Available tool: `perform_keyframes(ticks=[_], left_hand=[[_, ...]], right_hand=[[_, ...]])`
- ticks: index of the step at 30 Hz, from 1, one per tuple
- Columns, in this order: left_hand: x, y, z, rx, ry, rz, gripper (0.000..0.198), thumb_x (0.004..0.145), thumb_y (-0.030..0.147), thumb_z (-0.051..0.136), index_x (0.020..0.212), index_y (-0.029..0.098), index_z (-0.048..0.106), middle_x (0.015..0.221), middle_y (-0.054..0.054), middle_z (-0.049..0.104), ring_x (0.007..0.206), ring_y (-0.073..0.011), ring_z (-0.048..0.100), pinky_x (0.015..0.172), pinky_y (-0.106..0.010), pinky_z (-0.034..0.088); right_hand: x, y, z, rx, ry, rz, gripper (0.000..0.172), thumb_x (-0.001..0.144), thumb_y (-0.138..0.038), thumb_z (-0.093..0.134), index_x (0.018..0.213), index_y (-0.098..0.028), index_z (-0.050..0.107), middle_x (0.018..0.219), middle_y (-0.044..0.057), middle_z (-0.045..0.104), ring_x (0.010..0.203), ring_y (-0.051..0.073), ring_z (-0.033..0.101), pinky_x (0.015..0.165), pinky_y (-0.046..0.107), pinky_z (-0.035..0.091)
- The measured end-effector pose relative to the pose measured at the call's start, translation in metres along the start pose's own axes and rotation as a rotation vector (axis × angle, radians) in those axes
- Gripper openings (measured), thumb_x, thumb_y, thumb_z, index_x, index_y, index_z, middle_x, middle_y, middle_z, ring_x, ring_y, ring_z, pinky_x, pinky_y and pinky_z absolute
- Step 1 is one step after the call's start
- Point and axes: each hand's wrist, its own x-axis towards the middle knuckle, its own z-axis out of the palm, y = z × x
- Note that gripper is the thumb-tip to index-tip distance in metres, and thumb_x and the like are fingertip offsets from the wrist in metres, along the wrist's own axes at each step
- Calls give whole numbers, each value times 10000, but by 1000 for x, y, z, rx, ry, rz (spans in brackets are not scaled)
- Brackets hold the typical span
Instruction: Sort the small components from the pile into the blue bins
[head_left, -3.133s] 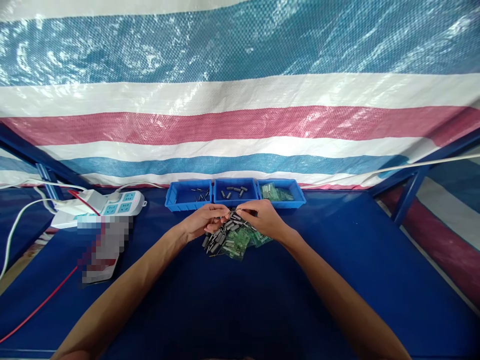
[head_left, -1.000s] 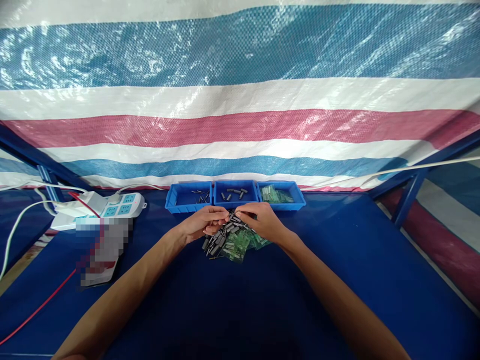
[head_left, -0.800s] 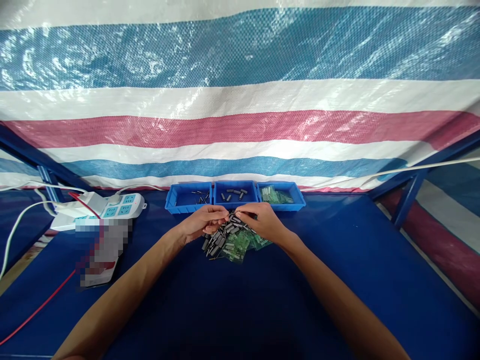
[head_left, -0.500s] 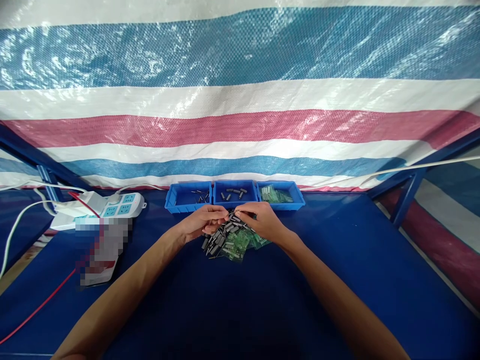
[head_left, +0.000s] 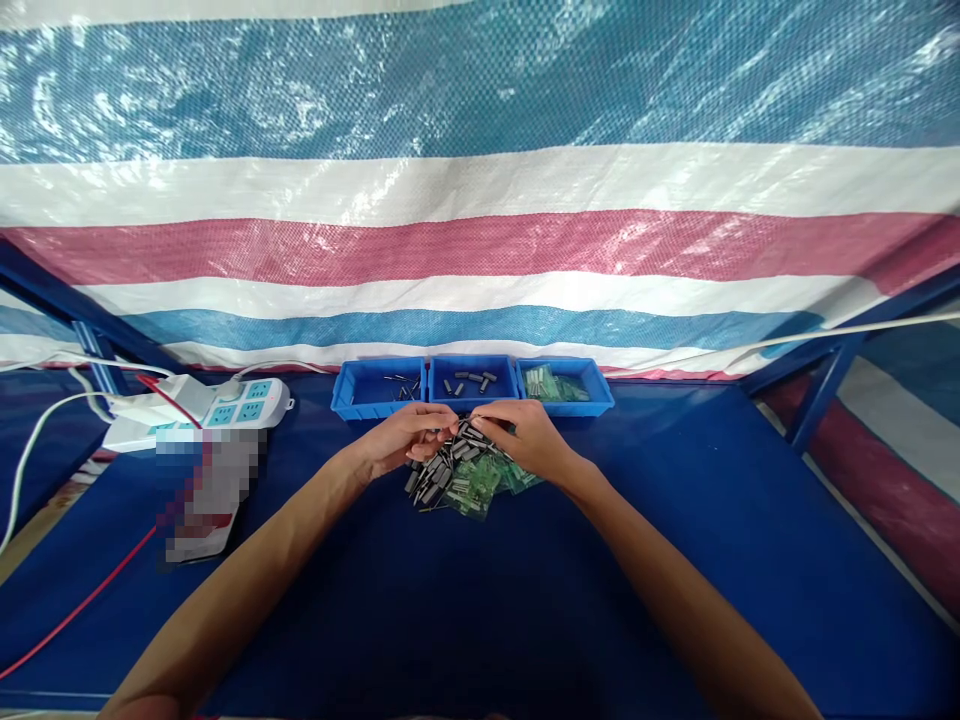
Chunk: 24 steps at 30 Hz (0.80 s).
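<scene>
Back wall: glossy woven-plastic tarp in wide horizontal blue, white and red stripes [head_left: 480, 180], lightly wrinkled, full width of view. Similar striped sheeting [head_left: 911, 400] on the right, beyond the frame. Flat, smooth dark-blue bench [head_left: 712, 490], back edge along the tarp's foot. Straight dark-blue left beam [head_left: 82, 308] and matching right beam [head_left: 922, 297] slope down toward the bench's back corners; slim dark-blue left post [head_left: 96, 345] and right post [head_left: 825, 395] below them. Light: white glare scattered over tarp, bench darkest at near centre.

The bins [head_left: 570, 409] look smooth plastic, the sheeting [head_left: 480, 248] glossy woven plastic.
</scene>
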Motion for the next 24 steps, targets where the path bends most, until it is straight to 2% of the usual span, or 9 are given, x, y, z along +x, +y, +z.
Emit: perform_keyframes(ticks=[24], left_hand=[[-1,3,1,39,26,-5,242,770,326,689,775,99,604,605,45,415,382,5,242,372,-185,103]], right_hand=[[-1,-4,0,-13,12,3,305,966,-280,432,800,-159,658,690,48,620,612,148,513,595,261,351]])
